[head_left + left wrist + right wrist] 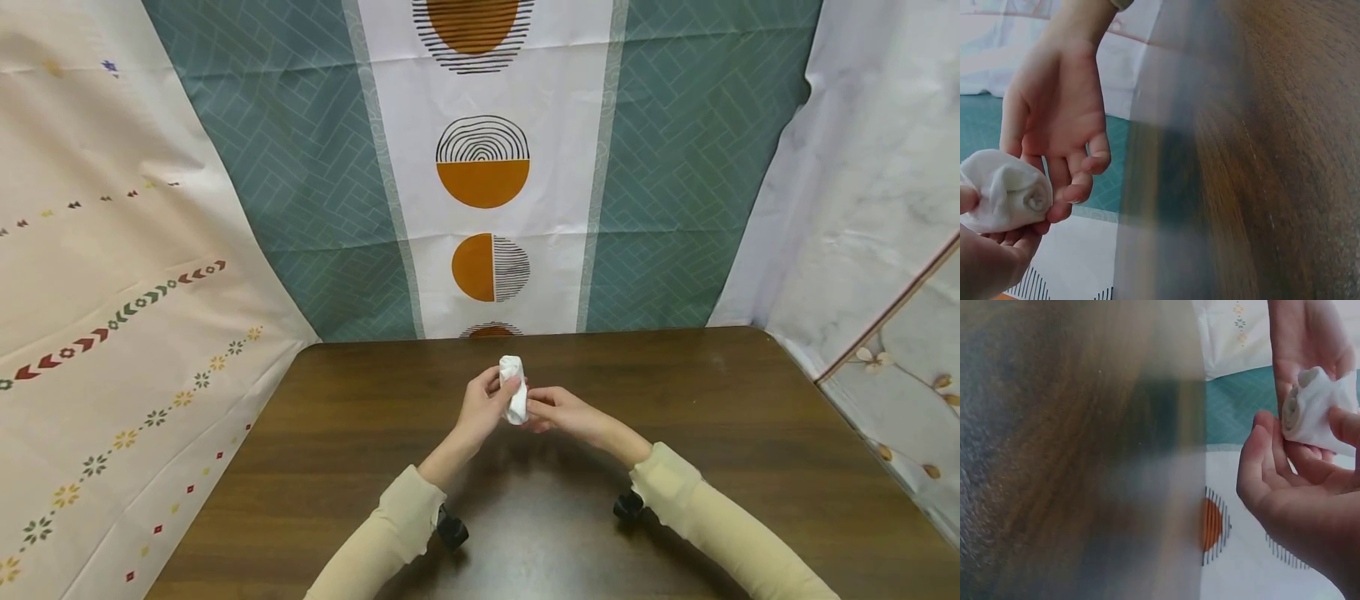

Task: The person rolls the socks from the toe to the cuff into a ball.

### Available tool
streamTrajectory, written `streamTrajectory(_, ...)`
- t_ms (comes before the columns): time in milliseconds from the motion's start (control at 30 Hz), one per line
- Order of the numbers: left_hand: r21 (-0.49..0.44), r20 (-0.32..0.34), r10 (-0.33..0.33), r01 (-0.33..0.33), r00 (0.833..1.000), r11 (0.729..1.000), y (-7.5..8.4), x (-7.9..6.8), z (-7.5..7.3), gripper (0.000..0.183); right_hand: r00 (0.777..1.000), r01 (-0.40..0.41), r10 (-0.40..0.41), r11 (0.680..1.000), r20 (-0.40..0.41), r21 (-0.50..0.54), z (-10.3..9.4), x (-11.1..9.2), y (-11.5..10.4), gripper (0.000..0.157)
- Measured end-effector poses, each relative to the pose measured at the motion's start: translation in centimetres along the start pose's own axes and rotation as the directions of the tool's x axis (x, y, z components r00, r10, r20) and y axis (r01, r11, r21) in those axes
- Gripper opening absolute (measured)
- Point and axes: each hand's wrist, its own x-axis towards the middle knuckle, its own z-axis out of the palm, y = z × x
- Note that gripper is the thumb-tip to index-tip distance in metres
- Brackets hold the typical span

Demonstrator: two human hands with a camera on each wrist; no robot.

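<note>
A small white cloth, rolled up tight, is held above the table in front of me. Its spiral end shows in the left wrist view, where the cloth roll sits between both hands. My left hand grips it, thumb across the near face and fingers behind. From the other side my right hand holds the roll's edge between thumb and fingers; its other fingers are loosely bent. In the right wrist view, the cloth shows loose folds at its upper edge. The fingers behind it are partly hidden.
A dark wooden table lies beneath both hands. Behind it hangs a teal and white cloth with orange circles. Patterned cream fabric covers the left side, and a marbled white sheet the right.
</note>
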Motion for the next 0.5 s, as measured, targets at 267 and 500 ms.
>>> streamTrajectory(267, 0.077, -0.057, 0.011, -0.006, 0.998, 0.997, 0.0, 0.0, 0.0, 0.036, 0.983, -0.003, -0.03, 0.983, -0.182, -0.182, 0.0, 0.1, -0.2, 0.042)
streamTrajectory(500, 0.19, -0.006, -0.05, 0.051, 0.999, 0.98, 1.6, -1.1, 0.4, 0.035, 0.907, 0.102, -0.213, 0.948, -0.362, -0.303, 0.0, 0.1, -1.6, 0.031)
